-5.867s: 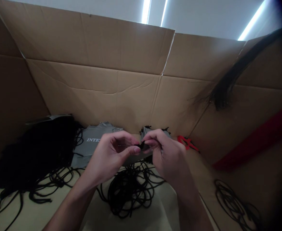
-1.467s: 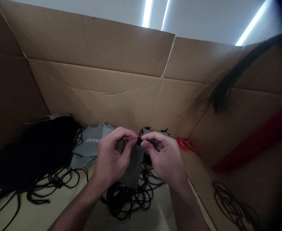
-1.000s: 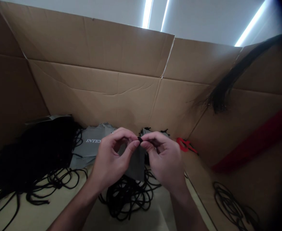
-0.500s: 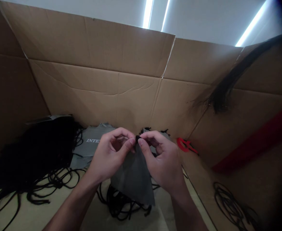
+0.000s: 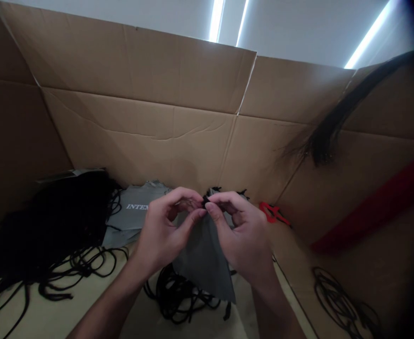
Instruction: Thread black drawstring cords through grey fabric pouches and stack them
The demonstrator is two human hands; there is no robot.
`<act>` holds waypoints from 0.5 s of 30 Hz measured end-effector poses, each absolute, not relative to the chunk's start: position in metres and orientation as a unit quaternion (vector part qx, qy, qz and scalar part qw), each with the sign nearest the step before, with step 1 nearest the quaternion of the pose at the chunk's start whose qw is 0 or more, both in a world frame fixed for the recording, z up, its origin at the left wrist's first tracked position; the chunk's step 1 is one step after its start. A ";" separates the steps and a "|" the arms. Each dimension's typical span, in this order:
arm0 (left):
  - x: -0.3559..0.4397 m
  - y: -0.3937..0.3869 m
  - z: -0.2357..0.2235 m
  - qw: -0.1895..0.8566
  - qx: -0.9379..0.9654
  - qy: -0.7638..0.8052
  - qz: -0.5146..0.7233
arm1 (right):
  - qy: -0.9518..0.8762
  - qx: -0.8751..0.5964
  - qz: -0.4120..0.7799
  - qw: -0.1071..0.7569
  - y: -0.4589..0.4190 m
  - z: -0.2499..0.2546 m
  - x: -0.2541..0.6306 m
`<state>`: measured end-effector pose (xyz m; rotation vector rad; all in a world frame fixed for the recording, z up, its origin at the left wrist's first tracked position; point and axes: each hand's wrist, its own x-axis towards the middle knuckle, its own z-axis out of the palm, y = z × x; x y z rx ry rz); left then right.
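My left hand [image 5: 164, 230] and my right hand [image 5: 240, 230] meet at chest height, both pinched on the top edge of a grey fabric pouch [image 5: 207, 263], which hangs down between them. A small black cord end shows between my fingertips. Under my hands a tangle of black cords [image 5: 178, 294] lies on the tabletop. Behind my hands a stack of grey pouches [image 5: 132, 214] with white lettering rests flat.
Cardboard walls [image 5: 157, 122] enclose the work area on the back and both sides. A big heap of black cords [image 5: 47, 221] fills the left. Red scissors [image 5: 271, 212] lie at the back right, a loose black cord coil [image 5: 341, 294] at the lower right.
The grey pouch has unfolded and now hangs lower between my hands than a second ago. My hands stay pinched together at nearly the same spot.
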<state>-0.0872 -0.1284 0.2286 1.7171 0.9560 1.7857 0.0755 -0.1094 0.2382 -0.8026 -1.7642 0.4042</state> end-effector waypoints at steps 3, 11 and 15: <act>-0.085 -0.129 0.228 0.219 0.630 0.347 0.659 | -0.748 -0.338 0.162 0.547 -0.111 0.240 0.076; -0.086 -0.133 0.233 0.245 0.603 0.360 0.668 | -0.762 -0.319 0.063 0.560 -0.117 0.244 0.074; -0.086 -0.134 0.235 0.259 0.594 0.361 0.671 | -0.762 -0.310 0.042 0.567 -0.118 0.244 0.072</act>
